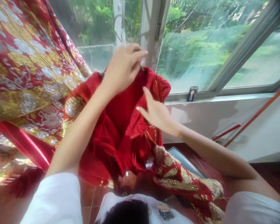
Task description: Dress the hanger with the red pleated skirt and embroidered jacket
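Observation:
A red jacket (137, 124) with gold and silver embroidery hangs in front of me, its front apart and its red lining showing. My left hand (124, 67) is closed at the top of the hanger (116, 28), just below the hook, above the jacket's collar. My right hand (157, 115) lies against the jacket's front edge on the right, two fingers stretched out and apart. Whether it also pinches any cloth, I cannot see. One embroidered sleeve (175, 171) trails down to the lower right, beneath my right forearm.
A larger red garment (37, 65) with gold and silver patterns hangs on the left, close to my left arm. Behind is a window (200, 56) with a small blurred object (192, 94) on its sill. A red pole (256, 116) slants at the right above the tiled floor (91, 199).

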A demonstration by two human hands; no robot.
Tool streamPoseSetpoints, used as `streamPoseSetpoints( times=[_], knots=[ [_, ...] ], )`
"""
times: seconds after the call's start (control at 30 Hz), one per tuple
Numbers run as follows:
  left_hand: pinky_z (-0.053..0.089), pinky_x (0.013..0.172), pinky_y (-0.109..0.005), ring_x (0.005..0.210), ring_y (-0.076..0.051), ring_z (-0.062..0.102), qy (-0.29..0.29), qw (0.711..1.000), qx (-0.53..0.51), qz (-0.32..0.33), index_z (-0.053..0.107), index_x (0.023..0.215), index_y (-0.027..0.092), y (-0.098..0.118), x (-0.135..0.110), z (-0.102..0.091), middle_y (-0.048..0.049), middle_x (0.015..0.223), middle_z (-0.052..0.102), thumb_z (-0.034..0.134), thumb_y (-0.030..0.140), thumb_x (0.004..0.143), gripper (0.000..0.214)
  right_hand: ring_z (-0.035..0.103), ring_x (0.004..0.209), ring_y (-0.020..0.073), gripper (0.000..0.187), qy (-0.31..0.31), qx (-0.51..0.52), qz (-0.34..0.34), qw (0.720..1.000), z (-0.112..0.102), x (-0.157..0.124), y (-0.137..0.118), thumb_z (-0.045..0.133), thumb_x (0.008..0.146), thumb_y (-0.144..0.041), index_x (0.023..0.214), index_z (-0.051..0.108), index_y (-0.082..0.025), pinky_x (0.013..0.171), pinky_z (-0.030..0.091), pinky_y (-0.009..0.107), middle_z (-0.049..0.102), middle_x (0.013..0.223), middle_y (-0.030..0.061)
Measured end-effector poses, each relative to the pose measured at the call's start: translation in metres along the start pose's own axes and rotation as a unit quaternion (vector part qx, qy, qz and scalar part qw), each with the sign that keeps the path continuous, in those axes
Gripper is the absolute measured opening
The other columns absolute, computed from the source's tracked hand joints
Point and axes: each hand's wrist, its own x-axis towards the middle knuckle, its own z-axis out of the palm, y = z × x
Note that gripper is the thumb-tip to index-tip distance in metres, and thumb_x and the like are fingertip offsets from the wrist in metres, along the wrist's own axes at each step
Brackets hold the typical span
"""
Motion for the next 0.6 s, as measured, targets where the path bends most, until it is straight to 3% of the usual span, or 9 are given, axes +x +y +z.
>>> streamPoseSetpoints(
  times=[0.1, 0.17, 0.23, 0.3, 0.4, 0.47, 0.53, 0.6],
  knots=[
    [0.028, 0.112, -0.043, 0.123, -0.027, 0.05, 0.061, 0.991, 0.047, -0.112, 0.056, 0.131, 0.022, -0.018, -0.039, -0.026, -0.0085, 0.133, 0.058, 0.042, 0.034, 0.096, 0.04, 0.065, 0.086, 0.0266, 0.05, 0.178, 0.064, 0.059, 0.98, -0.011, 0.002, 0.039, 0.04, 0.094, -0.04, 0.141, 0.043, -0.022, 0.083, 0.052, 0.046, 0.067, 0.105, 0.0127],
    [0.038, 0.098, -0.045, 0.113, -0.032, 0.055, 0.026, 0.972, 0.067, -0.225, 0.059, 0.123, 0.019, -0.029, -0.064, -0.035, -0.014, 0.12, 0.064, 0.04, 0.041, 0.095, 0.04, 0.063, 0.089, 0.0259, 0.034, 0.207, 0.079, 0.09, 0.971, -0.012, 0.01, 0.06, 0.044, 0.091, -0.037, 0.118, 0.057, -0.021, 0.086, 0.05, 0.046, 0.066, 0.099, 0.0115],
    [0.041, 0.081, -0.042, 0.095, -0.033, 0.059, -0.03, 0.951, 0.073, -0.3, 0.063, 0.101, 0.02, -0.037, -0.082, -0.037, -0.0142, 0.096, 0.067, 0.033, 0.048, 0.096, 0.042, 0.062, 0.09, 0.0252, 0.02, 0.169, 0.108, 0.107, 0.974, -0.005, 0.02, 0.071, 0.052, 0.086, -0.033, 0.097, 0.059, -0.019, 0.089, 0.049, 0.045, 0.066, 0.094, 0.011],
    [0.036, 0.07, -0.037, 0.078, -0.028, 0.058, -0.05, 0.945, 0.072, -0.314, 0.057, 0.079, 0.022, -0.042, -0.091, -0.034, -0.0098, 0.076, 0.06, 0.027, 0.052, 0.096, 0.045, 0.062, 0.09, 0.0225, 0.012, 0.128, 0.186, 0.135, 0.965, 0.003, 0.025, 0.071, 0.055, 0.083, -0.029, 0.089, 0.056, -0.019, 0.088, 0.05, 0.042, 0.065, 0.094, 0.0099],
    [0.027, 0.062, -0.034, 0.063, -0.021, 0.047, -0.039, 0.959, 0.04, -0.278, 0.038, 0.064, 0.022, -0.049, -0.094, -0.03, -0.0045, 0.063, 0.048, 0.027, 0.051, 0.097, 0.045, 0.062, 0.082, 0.0182, 0.013, 0.036, 0.377, 0.185, 0.907, 0.001, 0.023, 0.06, 0.053, 0.087, -0.032, 0.086, 0.054, -0.019, 0.08, 0.052, 0.036, 0.067, 0.091, 0.0084],
    [0.023, 0.059, -0.034, 0.056, -0.018, 0.039, -0.04, 0.964, 0.009, -0.262, 0.03, 0.061, 0.022, -0.054, -0.092, -0.028, -0.0025, 0.058, 0.042, 0.027, 0.049, 0.097, 0.045, 0.061, 0.074, 0.0167, 0.019, -0.043, 0.458, 0.2, 0.865, -0.018, 0.019, 0.056, 0.054, 0.089, -0.034, 0.082, 0.059, -0.018, 0.073, 0.052, 0.032, 0.067, 0.08, 0.0069],
    [0.022, 0.058, -0.034, 0.055, -0.017, 0.035, -0.039, 0.966, -0.01, -0.257, 0.027, 0.06, 0.022, -0.06, -0.09, -0.025, -0.0015, 0.056, 0.038, 0.028, 0.048, 0.097, 0.045, 0.055, 0.061, 0.014, 0.019, -0.051, 0.424, 0.217, 0.878, -0.049, 0.019, 0.061, 0.063, 0.084, -0.032, 0.073, 0.063, -0.016, 0.06, 0.047, 0.028, 0.062, 0.064, 0.0036],
    [0.023, 0.059, -0.034, 0.055, -0.017, 0.035, -0.037, 0.967, -0.019, -0.253, 0.027, 0.06, 0.022, -0.064, -0.09, -0.02, -0.0008, 0.055, 0.037, 0.028, 0.048, 0.097, 0.045, 0.044, 0.051, 0.0099, 0.021, 0.042, 0.315, 0.217, 0.923, -0.084, 0.029, 0.076, 0.072, 0.076, -0.03, 0.064, 0.064, -0.015, 0.049, 0.035, 0.026, 0.053, 0.053, 0.0]
  ],
)
